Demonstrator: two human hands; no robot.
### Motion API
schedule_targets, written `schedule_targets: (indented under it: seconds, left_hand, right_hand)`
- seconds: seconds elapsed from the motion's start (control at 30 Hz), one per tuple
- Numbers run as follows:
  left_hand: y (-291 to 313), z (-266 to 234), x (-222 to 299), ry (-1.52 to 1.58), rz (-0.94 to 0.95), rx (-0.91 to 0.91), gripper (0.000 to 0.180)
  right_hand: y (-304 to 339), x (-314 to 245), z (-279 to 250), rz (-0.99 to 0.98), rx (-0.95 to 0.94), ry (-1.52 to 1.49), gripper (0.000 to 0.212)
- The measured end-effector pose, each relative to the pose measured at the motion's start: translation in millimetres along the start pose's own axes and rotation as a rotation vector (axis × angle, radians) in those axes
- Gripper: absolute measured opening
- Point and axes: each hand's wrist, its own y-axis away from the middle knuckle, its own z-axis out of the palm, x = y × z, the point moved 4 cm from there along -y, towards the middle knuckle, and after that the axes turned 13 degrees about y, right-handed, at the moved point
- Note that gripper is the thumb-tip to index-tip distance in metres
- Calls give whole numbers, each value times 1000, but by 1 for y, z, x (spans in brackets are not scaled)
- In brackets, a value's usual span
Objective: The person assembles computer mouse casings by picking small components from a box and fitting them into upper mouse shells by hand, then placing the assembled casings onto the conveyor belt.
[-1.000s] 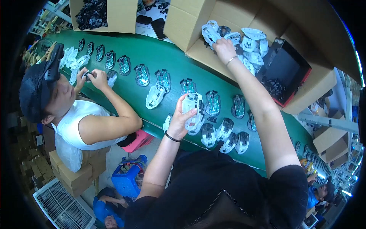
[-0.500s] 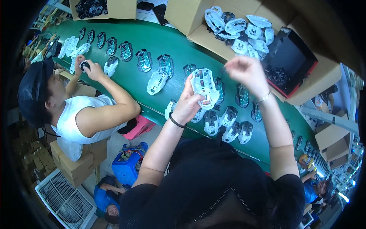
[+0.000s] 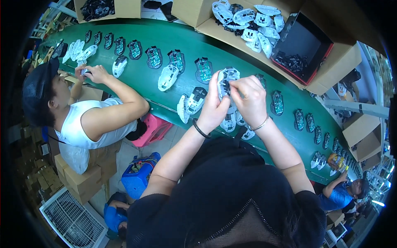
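My left hand [image 3: 214,108] grips a white mouse top shell [image 3: 228,74] by its side, its inner face with black parts turned up. Over that shell my right hand [image 3: 250,99] is closed, thumb and fingertips pinched at its inside; whatever they hold is too small to make out. Below my hands several white-and-black mouse shells lie on the green bench, partly hidden by my fingers. Left of them rest a shell with a black middle [image 3: 196,100] and a plain white shell [image 3: 183,108]. Just beyond my hands lies a mouse base with a green circuit board [image 3: 203,70].
A row of mouse bases runs along the green conveyor bench [image 3: 136,76]. At the far side, a cardboard box [image 3: 202,10] holds white shells and a black box [image 3: 308,37] of small black parts. A co-worker in a white top [image 3: 99,124] sits on the left, handling a small part.
My right hand has come from near the far black box to the shell, fingers pinched at it. My left hand has tilted the shell. The mouse bases have shifted along the bench.
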Motion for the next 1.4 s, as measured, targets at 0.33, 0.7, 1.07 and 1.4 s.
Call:
schedule_targets:
  seconds: [0.33, 0.7, 1.07, 1.4]
  left_hand:
    - [13, -2, 9, 218, -141, 31, 65]
    - [11, 16, 18, -12, 13, -58, 62]
    - [23, 61, -62, 260, -808, -275, 76]
    - [11, 6, -106, -458, -353, -323, 23]
  right_hand:
    - [5, -12, -11, 5, -86, -33, 22]
    - [49, 20, 13, 582, -135, -780, 41]
    - [170, 115, -35, 1134, 35, -1026, 41]
    - [382, 223, -159, 1048, -108, 1194, 48]
